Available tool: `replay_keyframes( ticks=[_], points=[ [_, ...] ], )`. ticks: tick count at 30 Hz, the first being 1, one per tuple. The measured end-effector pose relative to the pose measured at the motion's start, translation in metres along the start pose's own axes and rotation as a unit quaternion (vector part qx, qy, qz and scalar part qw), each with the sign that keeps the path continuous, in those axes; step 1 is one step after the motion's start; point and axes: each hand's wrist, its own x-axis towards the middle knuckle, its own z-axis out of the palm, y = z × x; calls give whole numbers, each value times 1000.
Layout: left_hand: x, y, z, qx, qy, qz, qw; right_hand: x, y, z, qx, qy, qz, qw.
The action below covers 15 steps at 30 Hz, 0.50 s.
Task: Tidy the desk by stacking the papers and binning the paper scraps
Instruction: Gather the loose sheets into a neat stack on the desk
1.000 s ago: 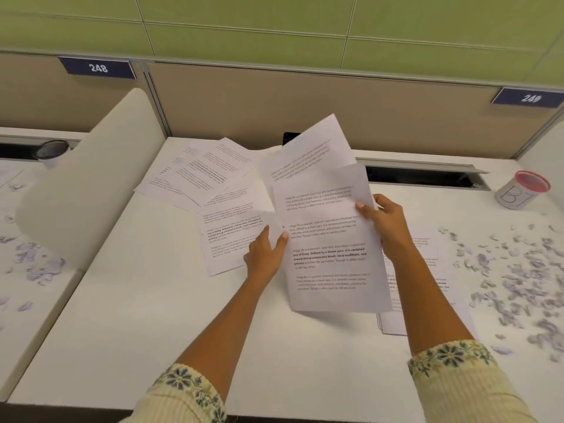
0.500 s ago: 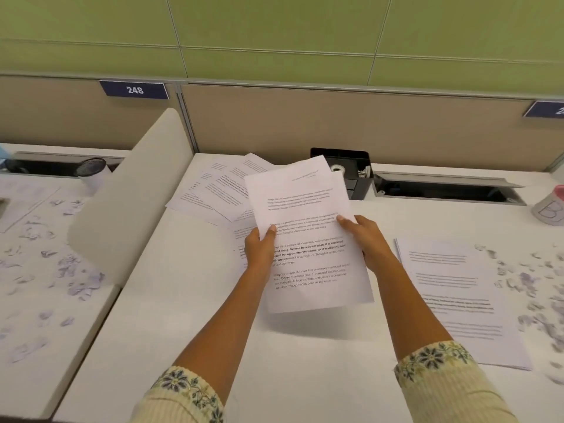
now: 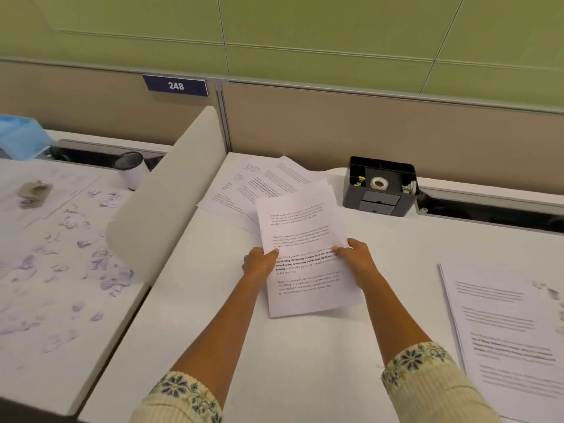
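Observation:
I hold a few printed sheets just above the white desk. My left hand grips their left edge and my right hand grips their right edge. Behind them, loose printed pages lie fanned out against the back of the desk. A squared stack of papers rests at the right. Paper scraps lie at its far right edge, and many more scraps are strewn over the neighbouring desk on the left.
A black desk organiser with a tape roll stands behind the held sheets. A curved white divider separates the two desks. On the left desk stand a mesh cup and a small grey object. A cable slot runs along the back right.
My left hand took hold of the sheets' left edge and both hands brought them together and lower. The view swung left, so the right scraps and red-lidded cup left the frame.

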Motion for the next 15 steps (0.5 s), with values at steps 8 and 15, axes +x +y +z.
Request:
replay_keyframes(
  ticks=[8, 15],
  points=[
    [12, 9, 10, 61, 15, -39, 997, 33, 2, 13, -243, 20, 36, 969],
    [14, 4, 20, 34, -1, -74, 997, 30, -5, 17, -281, 13, 69, 957]
  ],
)
